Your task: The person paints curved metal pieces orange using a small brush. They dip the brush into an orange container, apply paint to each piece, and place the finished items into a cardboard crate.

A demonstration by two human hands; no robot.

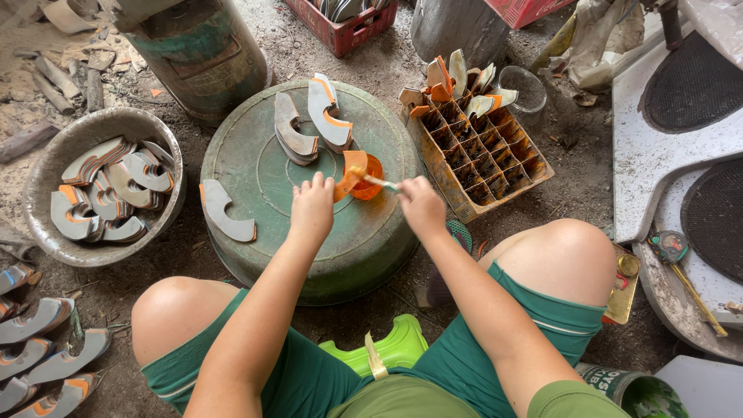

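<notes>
Your left hand [311,207] holds a curved piece [350,172] painted bright orange, and your right hand [422,205] grips a brush [379,183] with a pale handle. Under them lies a dull green upturned tub [255,170]. The stacked pieces [309,120] on it are grey with orange edges. The divided crate [480,155] is rusty orange-brown, the bowl [46,193] grey, your shorts [309,379] green.

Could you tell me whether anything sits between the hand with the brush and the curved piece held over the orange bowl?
Nothing visible does. The right hand holds the brush with its tip already on the curved piece, which the left hand steadies above the orange bowl on the green upturned tub.
</notes>
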